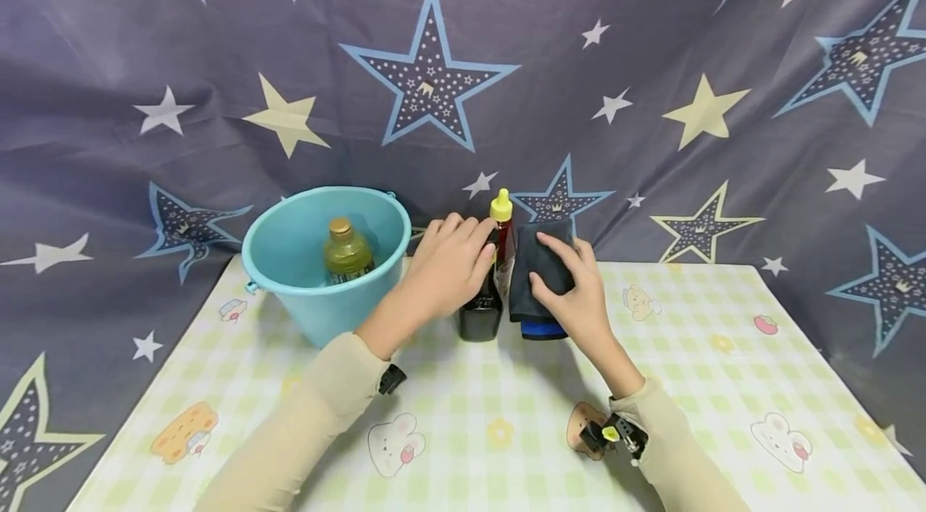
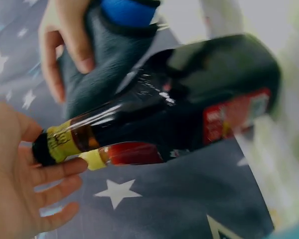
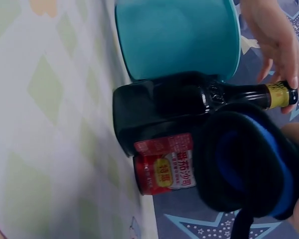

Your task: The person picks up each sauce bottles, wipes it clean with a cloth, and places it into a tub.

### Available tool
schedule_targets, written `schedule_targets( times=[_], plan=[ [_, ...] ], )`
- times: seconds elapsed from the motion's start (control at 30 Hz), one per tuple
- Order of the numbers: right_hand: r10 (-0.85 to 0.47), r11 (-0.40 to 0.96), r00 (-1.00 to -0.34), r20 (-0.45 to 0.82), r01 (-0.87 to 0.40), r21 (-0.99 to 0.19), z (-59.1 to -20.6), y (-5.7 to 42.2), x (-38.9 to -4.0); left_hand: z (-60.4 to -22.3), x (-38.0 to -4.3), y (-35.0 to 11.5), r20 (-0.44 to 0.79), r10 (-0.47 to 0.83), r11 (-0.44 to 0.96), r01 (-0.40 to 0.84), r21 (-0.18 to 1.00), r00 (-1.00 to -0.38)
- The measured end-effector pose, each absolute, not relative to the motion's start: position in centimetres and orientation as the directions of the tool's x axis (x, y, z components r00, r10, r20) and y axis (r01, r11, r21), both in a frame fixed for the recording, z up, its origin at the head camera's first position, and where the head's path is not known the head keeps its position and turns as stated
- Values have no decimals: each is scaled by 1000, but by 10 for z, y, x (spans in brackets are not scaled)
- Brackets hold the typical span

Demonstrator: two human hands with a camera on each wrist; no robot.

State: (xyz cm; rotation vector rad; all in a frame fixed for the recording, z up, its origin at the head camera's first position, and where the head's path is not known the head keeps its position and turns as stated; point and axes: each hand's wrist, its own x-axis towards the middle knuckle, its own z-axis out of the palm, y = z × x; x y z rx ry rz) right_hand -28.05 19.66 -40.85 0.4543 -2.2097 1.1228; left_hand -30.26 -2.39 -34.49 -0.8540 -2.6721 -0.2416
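My left hand (image 1: pixel 452 263) is at the top of a dark sauce bottle (image 1: pixel 481 315) that stands upright on the table. In the left wrist view, thumb and forefinger pinch its black cap (image 2: pixel 41 148), while the other fingers are spread. A folded dark grey cloth (image 1: pixel 535 271) with blue inside (image 3: pixel 274 149) and black edging is gripped by my right hand (image 1: pixel 582 295), clear of the tabletop. Just behind the dark bottle stands a red ketchup bottle (image 3: pixel 162 172) with a yellow cap (image 1: pixel 501 205), partly hidden.
To the left stands a light blue bucket (image 1: pixel 325 299), holding a yellow-green bottle (image 1: pixel 349 255) with a gold cap. A checked cloth with cartoon prints covers the table (image 1: pixel 499 399). Behind hangs a dark curtain (image 1: pixel 550 14) with stars.
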Motion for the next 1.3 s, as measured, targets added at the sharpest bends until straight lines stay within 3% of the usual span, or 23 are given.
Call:
schedule_targets(
  times=[0.13, 0.33, 0.5, 0.67, 0.77, 0.97, 1.13, 1.3],
  plan=[
    [4, 557, -730, 683, -566, -608, -411, 199, -284, -341, -309, -19, 370, 569, 812, 574, -109, -734],
    [36, 545, -728, 685, -560, -624, -410, 201, -285, -342, -320, -23, 422, 686, 727, 590, -351, -593],
    [43, 533, -740, 671, -551, -642, -407, 203, -283, -340, -327, -29, 426, 764, 642, 628, -439, -484],
    [47, 529, -741, 670, -551, -646, -404, 205, -282, -333, -331, -31, 344, 815, 579, 657, -482, -466],
    [56, 524, -743, 667, -547, -653, -403, 206, -282, -324, -332, -31, 260, 833, 551, 692, -467, -488],
    [56, 520, -748, 661, -544, -659, -399, 205, -280, -301, -335, -33, 83, 830, 550, 786, -283, -551],
    [45, 519, -753, 657, -545, -659, -395, 203, -277, -294, -338, -35, 16, 854, 507, 823, -258, -521],
    [35, 519, -762, 647, -539, -663, -395, 203, -275, -294, -341, -36, -25, 849, 522, 846, -109, -528]
  ],
)
